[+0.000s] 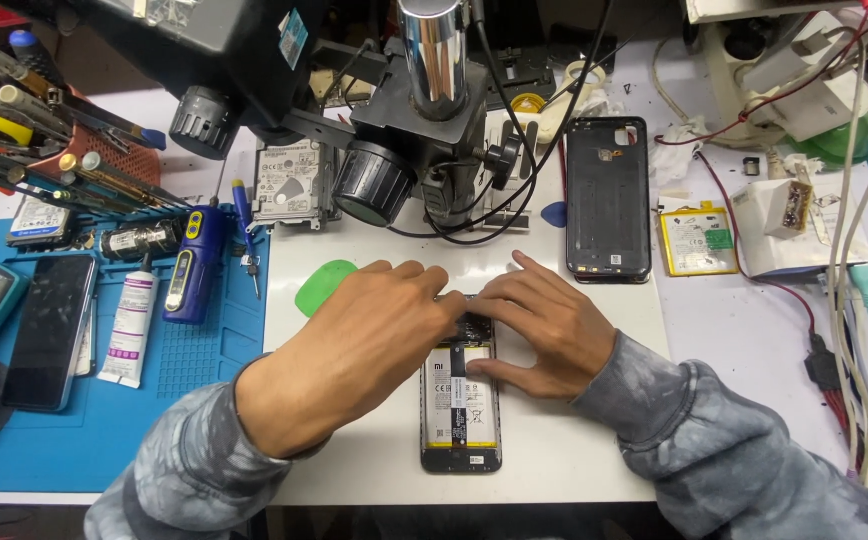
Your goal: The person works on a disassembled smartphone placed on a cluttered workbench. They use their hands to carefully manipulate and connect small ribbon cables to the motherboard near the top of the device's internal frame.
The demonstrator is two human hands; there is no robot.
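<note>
Opened phone [461,420] flat on white mat, battery exposed, upper part hidden, probably circuitry.

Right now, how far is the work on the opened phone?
Done: the back cover is off and lies apart, near a loose battery. In hand: both the left hand and the right hand press at the upper part of the opened phone, whose own battery sits inside. Left: the phone is open, and the cover is not yet back on.

Black back cover [607,196], loose battery [697,240], green pick [322,285].
</note>
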